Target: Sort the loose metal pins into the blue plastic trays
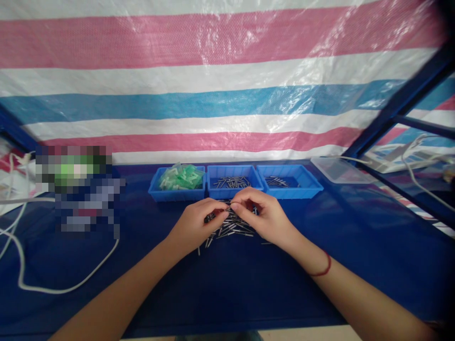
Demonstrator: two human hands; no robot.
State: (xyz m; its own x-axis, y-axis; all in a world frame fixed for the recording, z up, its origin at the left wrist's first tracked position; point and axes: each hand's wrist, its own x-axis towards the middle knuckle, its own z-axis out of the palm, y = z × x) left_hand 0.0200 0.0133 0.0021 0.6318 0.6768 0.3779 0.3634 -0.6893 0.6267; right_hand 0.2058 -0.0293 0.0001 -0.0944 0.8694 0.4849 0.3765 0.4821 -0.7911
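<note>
I'm pinching narrowly with left grip and right grip, seemingly steadying a thin pin above loose metal pins on the desk; blue bins are standing just beyond, presumably for easy reach.

Striped plastic sheeting, in red, white and blue bands, hangs as a creased, glossy backdrop behind my blue table. To my right, a dark blue metal post slants upward; near its foot lies a translucent plastic tray. To my left, a white cable loops across the tabletop beside a pixelated, partly green patch, its contents indiscernible.
</note>
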